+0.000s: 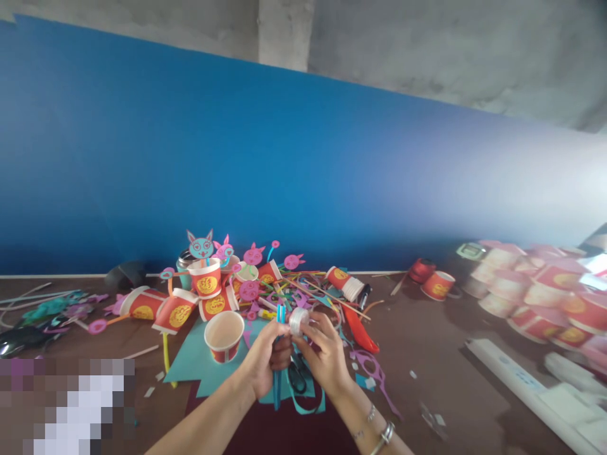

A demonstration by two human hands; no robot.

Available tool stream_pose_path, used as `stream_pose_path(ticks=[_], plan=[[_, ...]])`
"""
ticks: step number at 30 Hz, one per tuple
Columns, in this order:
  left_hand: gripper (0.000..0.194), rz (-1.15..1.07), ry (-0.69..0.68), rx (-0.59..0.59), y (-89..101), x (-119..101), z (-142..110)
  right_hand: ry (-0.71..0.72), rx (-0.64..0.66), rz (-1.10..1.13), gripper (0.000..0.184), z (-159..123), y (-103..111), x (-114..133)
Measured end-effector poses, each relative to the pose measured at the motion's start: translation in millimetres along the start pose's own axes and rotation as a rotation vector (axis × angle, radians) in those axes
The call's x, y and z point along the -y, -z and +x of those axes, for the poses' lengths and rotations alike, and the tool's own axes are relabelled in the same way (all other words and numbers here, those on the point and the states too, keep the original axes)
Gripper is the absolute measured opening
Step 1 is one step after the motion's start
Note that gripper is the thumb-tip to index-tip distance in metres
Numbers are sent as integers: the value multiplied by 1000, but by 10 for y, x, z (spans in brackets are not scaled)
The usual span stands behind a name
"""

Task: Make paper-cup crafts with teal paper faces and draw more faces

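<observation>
My left hand [262, 361] is closed around a bundle of thin blue strips [277, 393], which stands upright with its ends above and below the fist. A roll of clear tape [298, 321] is pinched in the fingers of my right hand [328, 354], right beside the tops of the strips. Below the hands lie black-handled scissors [298, 378], partly hidden. To the left, an open red and white paper cup [224, 346] stands on teal paper sheets [187, 363].
Behind my hands lie several red paper cups [174, 311], some bearing a teal cat face [202, 245] or pink ones. A red pouch-like object [361, 330] and a purple paper cut-out [374, 371] are to the right. Piled cups [538, 321] and a white power strip [512, 373] lie farther right.
</observation>
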State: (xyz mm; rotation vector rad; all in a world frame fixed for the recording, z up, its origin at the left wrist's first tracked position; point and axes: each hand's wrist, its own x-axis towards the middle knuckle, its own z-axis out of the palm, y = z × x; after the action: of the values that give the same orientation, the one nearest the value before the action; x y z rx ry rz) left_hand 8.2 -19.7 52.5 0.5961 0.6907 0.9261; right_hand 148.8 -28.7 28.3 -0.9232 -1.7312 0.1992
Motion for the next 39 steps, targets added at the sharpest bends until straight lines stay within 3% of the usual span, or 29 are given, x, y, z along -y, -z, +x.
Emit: stream_pose_path(ticks=[13, 15, 19, 22, 30, 39], plan=[[34, 66, -63, -47, 5, 52, 27, -45, 38, -2, 15, 9, 11, -24], [25, 171, -153, -40, -33, 22, -8, -104, 36, 17, 14, 22, 19, -67], [23, 504, -514, -130, -103, -24, -79, -144, 22, 8, 11, 53, 58, -144], [18, 685, -607, -178, -87, -18, -78, -100, 73, -23, 10, 77, 109, -143], [16, 756, -601, -163, 6, -34, 0, -53, 287, -9, 7, 135, 236, -27], [15, 738, -608, -101, 30, -38, 5, -38, 278, -68, 11, 136, 248, 12]])
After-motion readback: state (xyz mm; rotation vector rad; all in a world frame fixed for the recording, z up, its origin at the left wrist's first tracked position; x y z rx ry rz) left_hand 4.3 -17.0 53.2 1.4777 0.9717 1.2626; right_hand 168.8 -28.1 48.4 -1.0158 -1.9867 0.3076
